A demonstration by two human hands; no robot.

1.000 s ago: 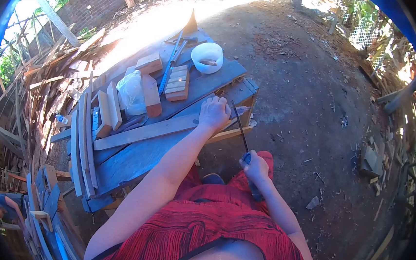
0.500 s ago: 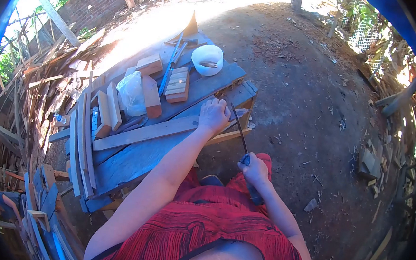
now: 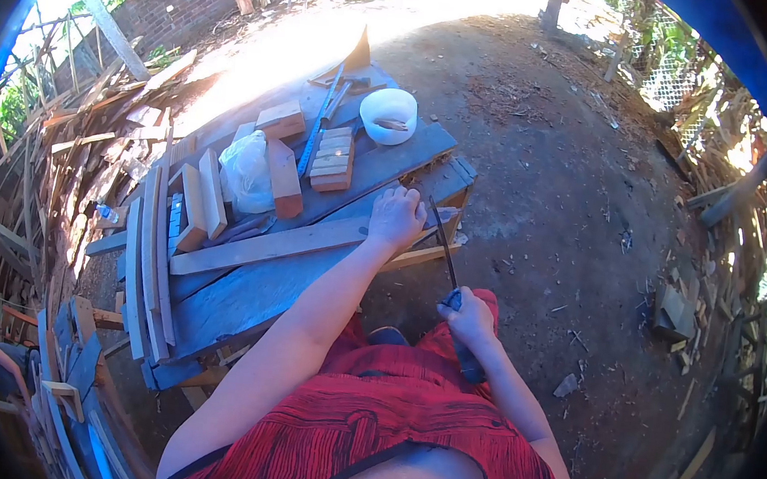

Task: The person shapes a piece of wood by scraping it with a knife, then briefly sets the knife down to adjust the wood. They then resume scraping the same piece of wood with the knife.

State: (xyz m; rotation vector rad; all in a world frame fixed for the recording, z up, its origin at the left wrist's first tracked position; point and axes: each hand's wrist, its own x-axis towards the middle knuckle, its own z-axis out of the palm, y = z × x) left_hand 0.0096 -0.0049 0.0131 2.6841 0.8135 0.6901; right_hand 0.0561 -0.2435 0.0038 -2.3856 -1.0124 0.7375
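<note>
My left hand (image 3: 397, 217) is closed over a long wooden board (image 3: 279, 245) that lies along the front of the workbench (image 3: 243, 305), its fingers curled on the board near the right end. In my right hand (image 3: 467, 316) is the dark handle of a handsaw (image 3: 444, 249), held low in front of my right knee. Its narrow blade points up and away from me, crossing the board's end just right of my left hand. Part of the handle is hidden by my fingers.
On the bench are a white bowl (image 3: 389, 117), stacked wood blocks (image 3: 332, 159), a clear plastic bag (image 3: 246, 172), a hammer (image 3: 336, 96) and a blue strip (image 3: 311, 144). Long slats (image 3: 149, 266) lie at the left end. Scrap wood (image 3: 94, 140) is heaped beyond; a person's arm (image 3: 13, 371) shows lower left.
The view has shifted slightly, moving the bench a little right and down in the picture. Both hands keep their holds on the board and the saw.
</note>
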